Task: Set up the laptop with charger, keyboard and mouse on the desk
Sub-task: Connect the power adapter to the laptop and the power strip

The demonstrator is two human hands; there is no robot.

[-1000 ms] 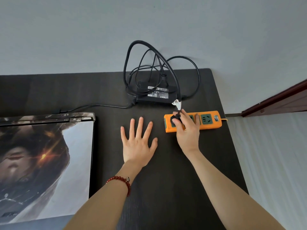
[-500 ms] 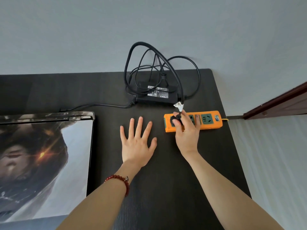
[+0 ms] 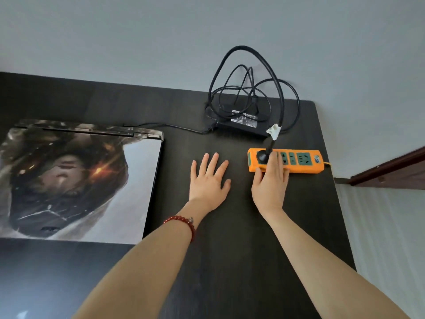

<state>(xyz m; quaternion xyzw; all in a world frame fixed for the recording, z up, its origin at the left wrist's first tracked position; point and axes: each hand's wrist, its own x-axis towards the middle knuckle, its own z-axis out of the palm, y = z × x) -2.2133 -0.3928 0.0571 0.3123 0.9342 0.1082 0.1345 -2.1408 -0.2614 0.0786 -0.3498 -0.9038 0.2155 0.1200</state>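
The closed laptop (image 3: 80, 180), its lid covered by a printed picture, lies at the left of the dark desk (image 3: 230, 261). A thin cable runs from its back edge to the black charger brick (image 3: 241, 127) at the far side, under loops of black cord. The charger's black plug (image 3: 262, 155) sits in the left socket of the orange power strip (image 3: 301, 161). My right hand (image 3: 269, 183) lies flat over the strip's near left part, fingers beside the plug, holding nothing. My left hand (image 3: 209, 183) rests flat on the desk with fingers spread. No keyboard or mouse is in view.
A grey wall stands right behind the desk. The desk's right edge runs close past the power strip, with a pale floor and a brown skirting board (image 3: 391, 173) beyond it. A red bead bracelet (image 3: 184, 223) is on my left wrist.
My right hand has let go of the plug, which now stands in the socket, and lies flat on the strip. The view has swung left, showing more of the laptop. My left hand stayed put.
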